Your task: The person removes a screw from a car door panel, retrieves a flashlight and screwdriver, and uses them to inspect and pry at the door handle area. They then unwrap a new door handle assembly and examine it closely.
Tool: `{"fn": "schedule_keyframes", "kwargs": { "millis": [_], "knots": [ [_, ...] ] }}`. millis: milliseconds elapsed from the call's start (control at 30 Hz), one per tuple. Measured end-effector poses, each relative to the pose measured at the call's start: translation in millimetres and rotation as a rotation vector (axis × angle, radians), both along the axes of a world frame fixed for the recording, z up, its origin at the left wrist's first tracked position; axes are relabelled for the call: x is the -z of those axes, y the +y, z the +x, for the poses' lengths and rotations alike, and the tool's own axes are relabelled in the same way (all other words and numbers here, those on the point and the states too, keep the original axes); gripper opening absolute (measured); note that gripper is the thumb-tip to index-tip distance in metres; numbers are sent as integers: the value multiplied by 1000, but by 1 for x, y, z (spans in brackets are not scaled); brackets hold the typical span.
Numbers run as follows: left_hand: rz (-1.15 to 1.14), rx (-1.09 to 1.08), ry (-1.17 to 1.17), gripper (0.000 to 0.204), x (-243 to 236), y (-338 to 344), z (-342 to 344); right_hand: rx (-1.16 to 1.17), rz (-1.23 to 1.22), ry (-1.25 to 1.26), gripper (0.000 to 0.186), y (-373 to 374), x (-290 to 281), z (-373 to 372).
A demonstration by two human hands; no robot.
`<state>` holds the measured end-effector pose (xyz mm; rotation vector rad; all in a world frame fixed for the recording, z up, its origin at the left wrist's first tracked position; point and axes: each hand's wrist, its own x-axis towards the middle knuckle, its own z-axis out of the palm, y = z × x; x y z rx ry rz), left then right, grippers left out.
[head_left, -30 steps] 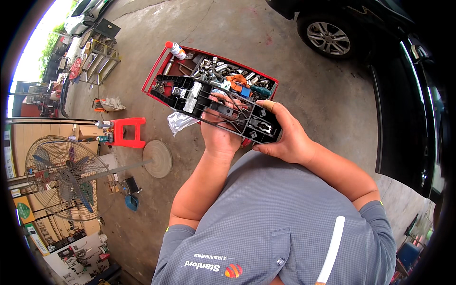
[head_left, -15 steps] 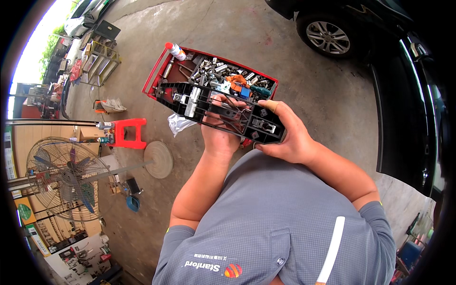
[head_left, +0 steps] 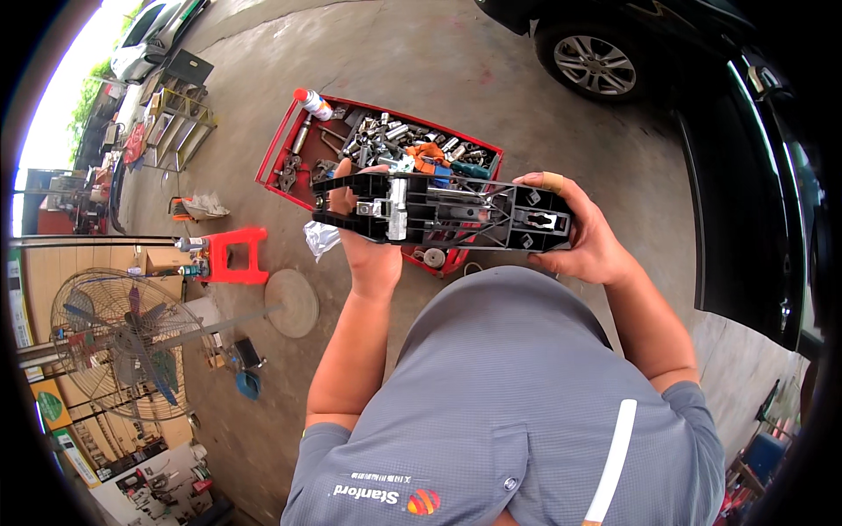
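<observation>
Person holds a long black plastic part (head_left: 443,213), likely a car door handle carrier, level in front of the chest, above the near edge of a red tool tray (head_left: 282,140). Left hand (head_left: 367,245) wrapped around the part's left end from below, fingers curled closed on it. Right hand (head_left: 586,237) closed on the right end, thumb on the near side, index finger with a plaster on the far edge. Inner side of the part faces up; a metal bracket (head_left: 392,209) sits left of middle.

Red tool tray is full of sockets (head_left: 395,133), with a spray can (head_left: 312,103) at its far left corner and an orange-handled tool (head_left: 428,156). It stands on the concrete floor (head_left: 438,61). A red stool (head_left: 230,254) and a big fan (head_left: 123,342) are to the left; a black car (head_left: 737,131) is to the right.

Judgement: this looks like inspection. To do it well, keep both ends supported, avoid flexing the thin ribs, and tilt the part toward the light.
</observation>
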<state>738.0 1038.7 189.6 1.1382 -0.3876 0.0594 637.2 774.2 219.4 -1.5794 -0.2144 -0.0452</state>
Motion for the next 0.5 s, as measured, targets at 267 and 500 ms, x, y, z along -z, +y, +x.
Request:
{"fn": "schedule_keyframes", "kwargs": {
  "millis": [267, 500],
  "knots": [
    [25, 29, -98, 70, -1, 1, 8, -25, 40, -10, 82, -1, -4, 1],
    [159, -5, -145, 64, 1, 2, 10, -18, 48, -6, 81, 0, -3, 3]
  ]
}}
